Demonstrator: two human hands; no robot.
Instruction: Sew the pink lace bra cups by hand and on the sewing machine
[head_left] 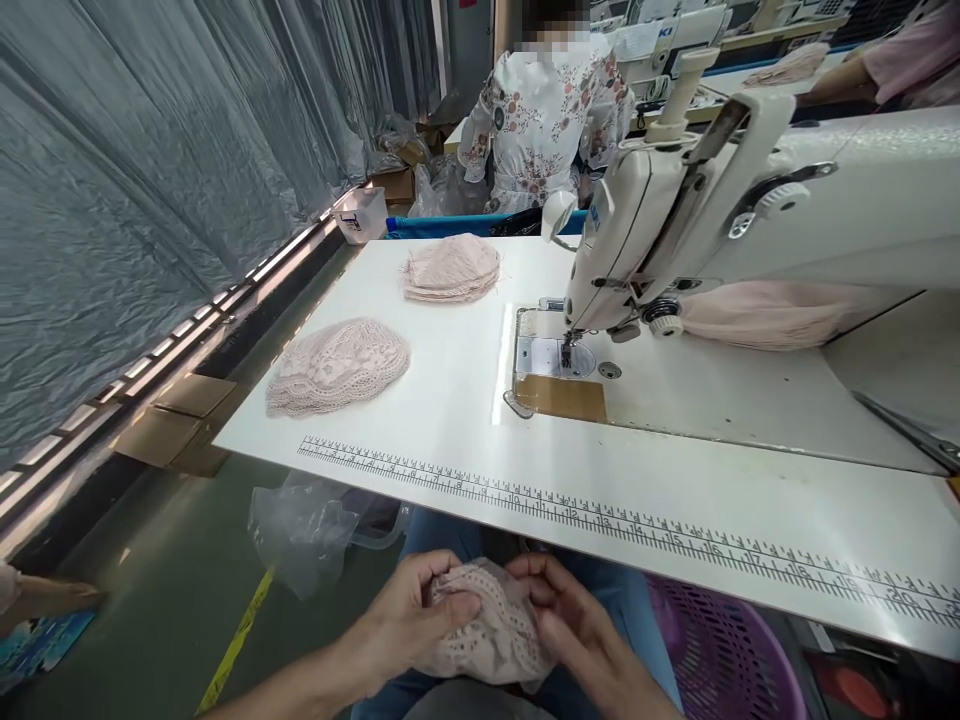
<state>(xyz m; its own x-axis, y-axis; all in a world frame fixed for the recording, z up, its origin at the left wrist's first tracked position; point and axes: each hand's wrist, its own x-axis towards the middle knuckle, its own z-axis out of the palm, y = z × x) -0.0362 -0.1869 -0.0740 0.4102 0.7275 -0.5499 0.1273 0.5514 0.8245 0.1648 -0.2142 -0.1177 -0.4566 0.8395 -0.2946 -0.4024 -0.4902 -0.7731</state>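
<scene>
Over my lap, below the table's front edge, I hold a pale pink lace piece point(491, 625), cup-shaped with eyelet holes. My left hand point(424, 610) pinches it from the left, thumb on top. On the other side, my right hand point(566, 625) has its fingers closed on the lace's right edge. A stack of lace pieces point(337, 365) lies on the left of the white table point(450, 400). Behind it sits a stack of plain pink fabric pieces point(451, 268). The sewing machine point(622, 240) stands at the right, its presser foot over the needle plate.
A ruler scale point(600, 515) runs along the table's front edge. Pink fabric point(765, 312) lies under the machine arm. Below the table are a purple basket point(727, 650) and a plastic bag point(300, 530). A person in a floral top point(551, 120) is beyond the table.
</scene>
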